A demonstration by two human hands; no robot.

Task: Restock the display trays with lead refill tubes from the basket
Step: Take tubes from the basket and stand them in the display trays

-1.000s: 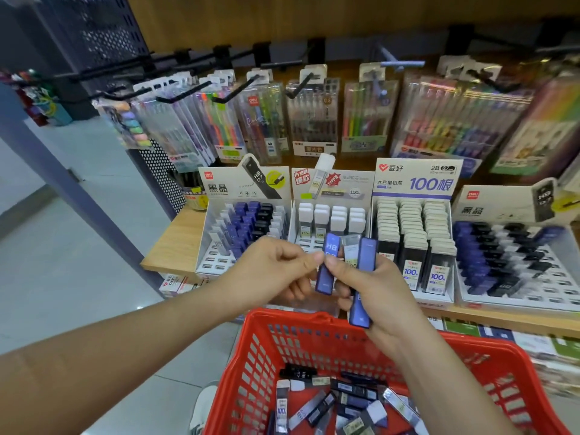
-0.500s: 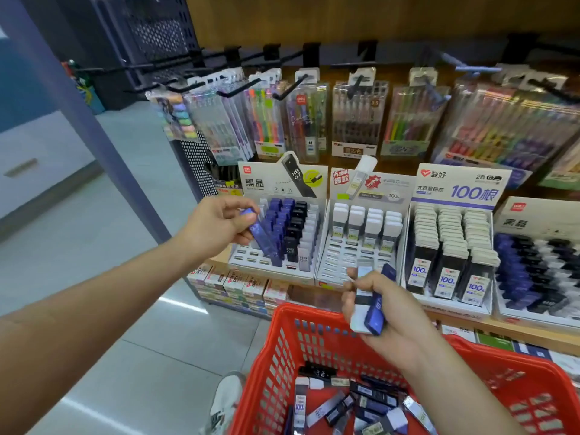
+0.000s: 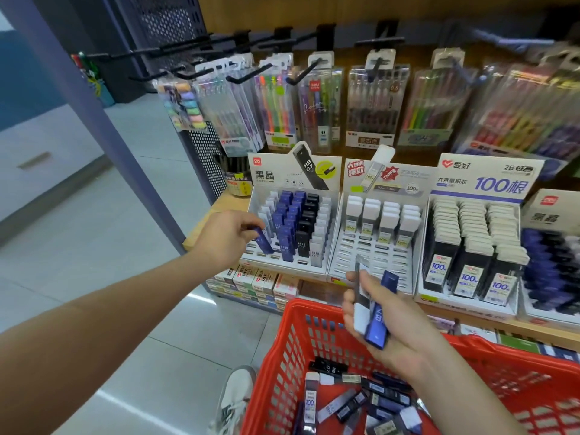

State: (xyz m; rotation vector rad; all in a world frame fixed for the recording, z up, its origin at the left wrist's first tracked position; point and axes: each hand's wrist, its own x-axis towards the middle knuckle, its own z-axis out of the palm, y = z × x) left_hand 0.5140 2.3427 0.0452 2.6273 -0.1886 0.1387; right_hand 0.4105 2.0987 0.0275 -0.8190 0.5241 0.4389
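Note:
My left hand (image 3: 224, 238) pinches a blue lead refill tube (image 3: 263, 242) by its top, its lower end over the front left slots of the leftmost display tray (image 3: 284, 260). That tray holds blue, black and white tubes. My right hand (image 3: 381, 318) grips a second blue tube (image 3: 381, 312) and a grey tube with a white cap (image 3: 361, 296) above the red basket (image 3: 282, 350). Several loose tubes (image 3: 354, 400) lie in the basket's bottom.
A white-capped tube tray (image 3: 373, 262), a 100-lead tray (image 3: 470, 304) and a further tray (image 3: 552, 315) stand to the right on the wooden shelf (image 3: 204, 215). Pen packs (image 3: 373, 111) hang on hooks above. Small boxes (image 3: 254, 282) fill the shelf below. A white shoe (image 3: 233, 400) shows on the floor.
My left hand has carried one blue tube from my right hand over to the leftmost tray and lowered it toward the front slots. My right hand has sunk slightly, keeping two tubes.

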